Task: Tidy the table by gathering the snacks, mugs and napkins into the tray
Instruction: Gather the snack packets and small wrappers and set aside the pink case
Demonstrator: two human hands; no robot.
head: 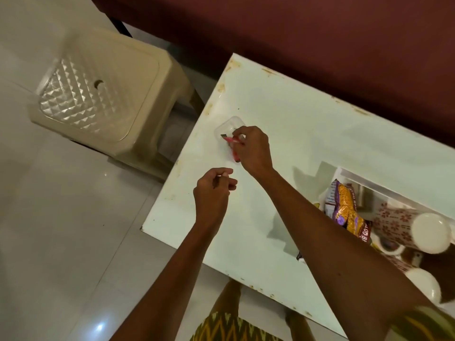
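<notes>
On the white table, near its left edge, lies a small clear plastic snack pack with red wrapping. My right hand is closed on it from the right. My left hand hovers just below, fingers curled in with nothing visible in them. At the right stands the white tray, holding a purple and gold snack packet and two floral mugs lying on their sides. My right forearm hides part of the tray's near side.
A beige plastic stool stands on the tiled floor left of the table. A dark red surface runs along the table's far side. The table's near edge is chipped and stained.
</notes>
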